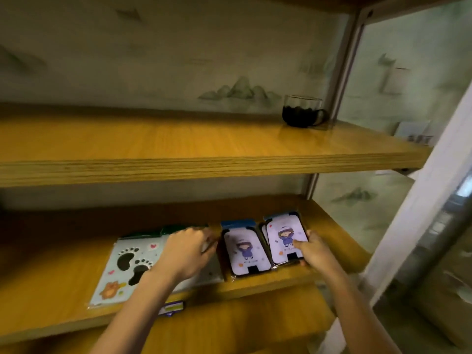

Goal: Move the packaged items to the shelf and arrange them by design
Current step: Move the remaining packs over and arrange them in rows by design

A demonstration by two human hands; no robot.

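On the lower wooden shelf (58, 284) lie three kinds of packaged items. A pale blue pack with black paw prints and a small bear (125, 267) lies at the left. My left hand (186, 251) rests on the right part of it, fingers curled down toward its far edge. A pack showing a cartoon girl in purple (244, 251) lies flat in the middle. My right hand (313, 247) grips a matching girl pack (283, 238) at its right edge, thumb on its face; it sits tilted on another pack beneath.
A glass mug with a dark lower half (302, 112) stands at the right end of the upper shelf (178, 144). A metal upright (342, 72) bounds the shelves at the right. A small purple pack (171, 307) shows below the lower shelf's front edge.
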